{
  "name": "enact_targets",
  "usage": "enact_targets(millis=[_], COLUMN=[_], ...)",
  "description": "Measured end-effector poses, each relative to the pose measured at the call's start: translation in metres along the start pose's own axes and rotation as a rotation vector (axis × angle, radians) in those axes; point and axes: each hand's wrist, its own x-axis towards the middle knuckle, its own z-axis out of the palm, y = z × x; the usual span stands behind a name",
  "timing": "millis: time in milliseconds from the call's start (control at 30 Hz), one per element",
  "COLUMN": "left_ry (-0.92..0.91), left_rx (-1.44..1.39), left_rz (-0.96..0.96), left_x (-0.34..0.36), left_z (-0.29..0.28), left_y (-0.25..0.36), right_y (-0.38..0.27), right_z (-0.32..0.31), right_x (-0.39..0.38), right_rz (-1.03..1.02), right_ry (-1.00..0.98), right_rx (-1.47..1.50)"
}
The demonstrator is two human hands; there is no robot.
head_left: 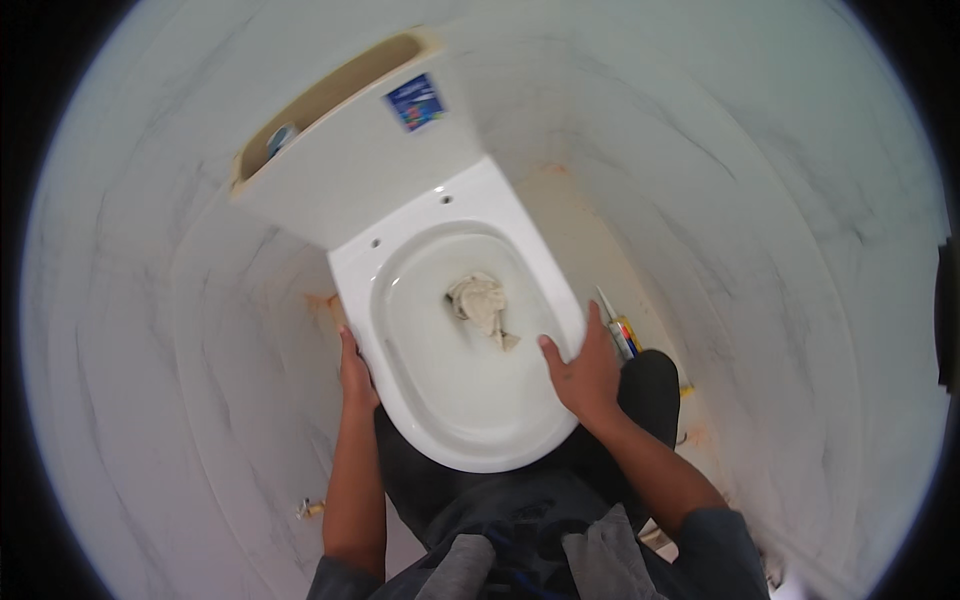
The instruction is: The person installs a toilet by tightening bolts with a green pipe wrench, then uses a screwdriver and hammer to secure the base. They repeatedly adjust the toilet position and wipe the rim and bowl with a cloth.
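A white toilet bowl (411,401) without seat or lid stands between my knees, its open cistern (354,160) behind it with a blue printed sticker. A crumpled beige cloth (478,296) lies inside the bowl. My left hand (356,368) grips the bowl's left side, fingers along the outside. My right hand (582,365) holds the right rim, thumb over the top and fingers down the outer side. Just beyond that hand a caulk tube (624,338) with a white nozzle lies by the bowl.
Marble-patterned walls (796,257) surround the toilet on both sides and behind. A beige floor (578,223) shows to the right, with rusty stains near the wall. A small brass fitting (312,508) is low on the left. A light blue object (280,138) sits in the open cistern.
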Motion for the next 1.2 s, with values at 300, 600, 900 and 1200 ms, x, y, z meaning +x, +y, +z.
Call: enact_targets(millis=[300, 600, 900, 1200], left_ry=[0.362, 0.438, 0.193, 0.091], left_rx=[0.07, 0.421, 0.607, 0.534], left_rz=[-0.164, -0.062, 0.073, -0.063], left_x=[0.216, 0.273, 0.311, 0.316], left_z=[-0.099, -0.029, -0.013, -0.007], left_y=[-0.09, -0.201, -0.177, -0.164], right_y=[-0.013, -0.015, -0.007, -0.018], right_z=[0.004, 0.012, 0.01, 0.013], right_x=[0.001, -0.002, 0.005, 0.002], right_rz=[-0.142, 0.045, 0.054, 0.096], right_ry=[-0.059, -0.136, -0.178, -0.151], right_rx=[-0.018, 0.006, -0.035, -0.026])
